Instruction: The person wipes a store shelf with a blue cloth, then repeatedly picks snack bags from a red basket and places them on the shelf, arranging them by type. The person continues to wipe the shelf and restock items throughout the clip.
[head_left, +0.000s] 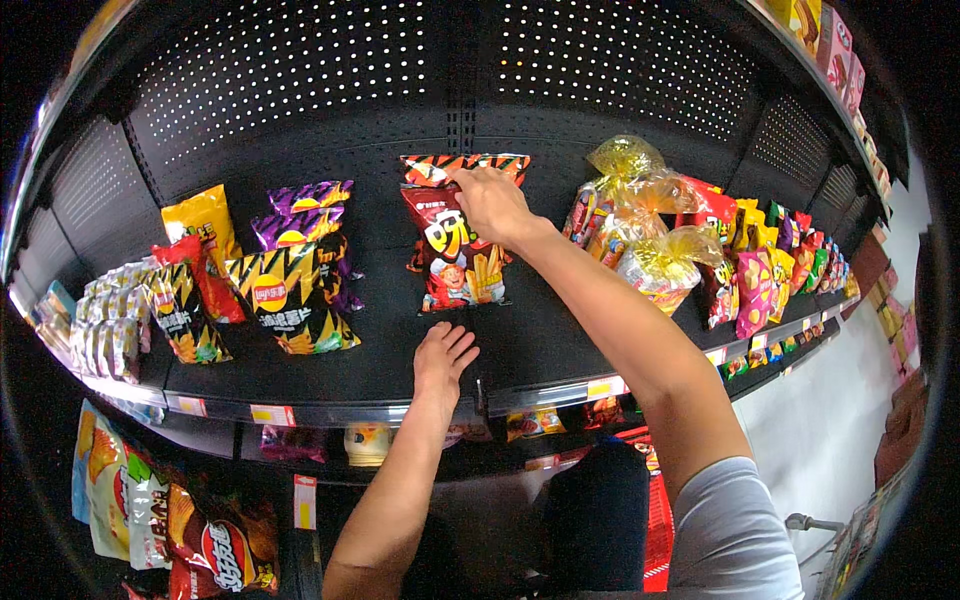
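In the middle of a black shelf (375, 375) stands a red snack bag (450, 247) with a cartoon chef and yellow sticks on its front. My right hand (491, 202) reaches over its upper right part, fingers at its top edge; the fingertips are partly hidden, so a grip cannot be told. Behind it rises the orange-and-black striped top of another bag (427, 169). Just below and in front of the red bag is my left hand (442, 360), fingers apart, holding nothing. Left of these stand black-and-yellow chip bags (281, 292) and purple striped bags (311, 199).
To the right are clear gold-tied gift bags (660, 262) and a row of colourful snack bags (757, 285). White packets (112, 322) line the far left. A clear price rail (360, 412) edges the shelf. Large chip bags (214, 540) sit lower left. A perforated back panel (300, 75) rises behind.
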